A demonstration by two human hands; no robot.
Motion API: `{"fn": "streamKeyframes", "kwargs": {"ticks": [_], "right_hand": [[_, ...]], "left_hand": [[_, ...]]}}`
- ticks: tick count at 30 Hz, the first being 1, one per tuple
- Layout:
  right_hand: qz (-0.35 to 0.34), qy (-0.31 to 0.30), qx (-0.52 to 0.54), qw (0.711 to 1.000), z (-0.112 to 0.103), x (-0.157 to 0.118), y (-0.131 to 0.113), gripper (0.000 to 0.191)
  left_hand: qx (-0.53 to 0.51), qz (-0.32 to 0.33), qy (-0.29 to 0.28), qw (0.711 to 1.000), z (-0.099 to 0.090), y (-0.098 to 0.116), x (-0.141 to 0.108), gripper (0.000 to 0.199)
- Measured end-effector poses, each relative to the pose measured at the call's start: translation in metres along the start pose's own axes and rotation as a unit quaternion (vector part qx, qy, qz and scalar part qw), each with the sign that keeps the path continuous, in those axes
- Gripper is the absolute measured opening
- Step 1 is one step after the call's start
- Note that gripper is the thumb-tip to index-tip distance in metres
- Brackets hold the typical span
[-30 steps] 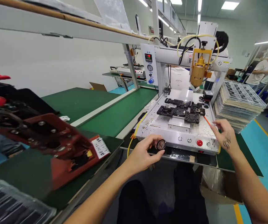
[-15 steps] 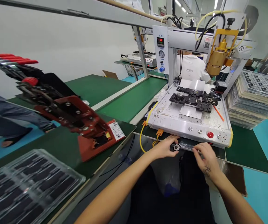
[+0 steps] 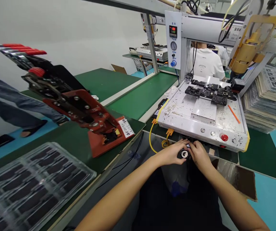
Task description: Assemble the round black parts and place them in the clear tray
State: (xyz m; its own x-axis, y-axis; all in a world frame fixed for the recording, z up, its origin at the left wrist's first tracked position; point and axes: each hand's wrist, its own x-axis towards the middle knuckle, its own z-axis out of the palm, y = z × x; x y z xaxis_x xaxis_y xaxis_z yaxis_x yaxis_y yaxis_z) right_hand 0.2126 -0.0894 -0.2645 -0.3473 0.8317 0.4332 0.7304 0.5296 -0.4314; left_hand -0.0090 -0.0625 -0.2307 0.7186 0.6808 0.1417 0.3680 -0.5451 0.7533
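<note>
My left hand [image 3: 172,153] is closed around a small black part with a pale round ring [image 3: 184,154] on the side facing me. The fingers of my right hand [image 3: 199,155] are bent and pinched against the far right end of this same part. A small bluish-white patch [image 3: 188,145] shows between the fingertips of both hands. Much of the part is hidden by my fingers. Both hands are just in front of a white benchtop machine [image 3: 176,117], above my lap. Black fixture plates [image 3: 207,93] lie on the machine's bed.
A red toggle-clamp fixture [image 3: 96,123] stands on the green bench to the left, behind a clear tray of dark parts [image 3: 39,183]. An orange stick [image 3: 234,114] lies on the machine bed. Stacked trays [image 3: 260,99] rise at right. A co-worker in white [image 3: 206,64] sits behind.
My right hand has moved left to the black part in my left hand. The shiny clear strip between the hands is no longer visible there. The view has shifted slightly.
</note>
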Motion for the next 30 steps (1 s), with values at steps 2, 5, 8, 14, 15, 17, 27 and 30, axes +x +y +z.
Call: {"fn": "streamKeyframes", "kwargs": {"ticks": [2,5,8,14,15,17,27,30], "right_hand": [[-0.006,-0.002,-0.01,1.0,0.001,-0.004,0.0,0.027],[-0.01,0.003,-0.017,1.0,0.004,-0.007,0.001,0.029],[-0.009,0.015,-0.018,1.0,0.01,-0.011,0.002,0.033],[-0.025,0.022,0.029,0.999,0.016,-0.032,-0.001,0.033],[-0.025,0.024,0.042,0.998,0.014,-0.038,-0.003,0.032],[-0.013,0.033,0.07,0.997,0.006,-0.05,-0.005,0.028],[0.2,0.109,0.196,0.954,-0.066,-0.062,-0.007,0.02],[0.255,0.108,0.27,0.922,-0.086,-0.054,-0.016,0.027]], "left_hand": [[0.0,0.001,-0.004,1.0,-0.001,0.001,0.0,0.038],[-0.012,-0.004,-0.016,1.0,-0.004,0.0,0.001,0.037],[-0.024,-0.004,-0.04,0.999,-0.01,-0.002,0.003,0.037],[-0.029,-0.005,-0.063,0.998,-0.014,-0.009,0.002,0.034],[-0.029,-0.007,-0.057,0.998,-0.012,-0.01,0.001,0.034],[-0.019,-0.01,-0.028,0.999,-0.007,-0.011,0.002,0.035],[0.039,-0.011,0.09,0.995,0.015,-0.002,0.026,0.031],[0.028,-0.018,0.122,0.992,0.012,0.011,0.015,0.029]]}}
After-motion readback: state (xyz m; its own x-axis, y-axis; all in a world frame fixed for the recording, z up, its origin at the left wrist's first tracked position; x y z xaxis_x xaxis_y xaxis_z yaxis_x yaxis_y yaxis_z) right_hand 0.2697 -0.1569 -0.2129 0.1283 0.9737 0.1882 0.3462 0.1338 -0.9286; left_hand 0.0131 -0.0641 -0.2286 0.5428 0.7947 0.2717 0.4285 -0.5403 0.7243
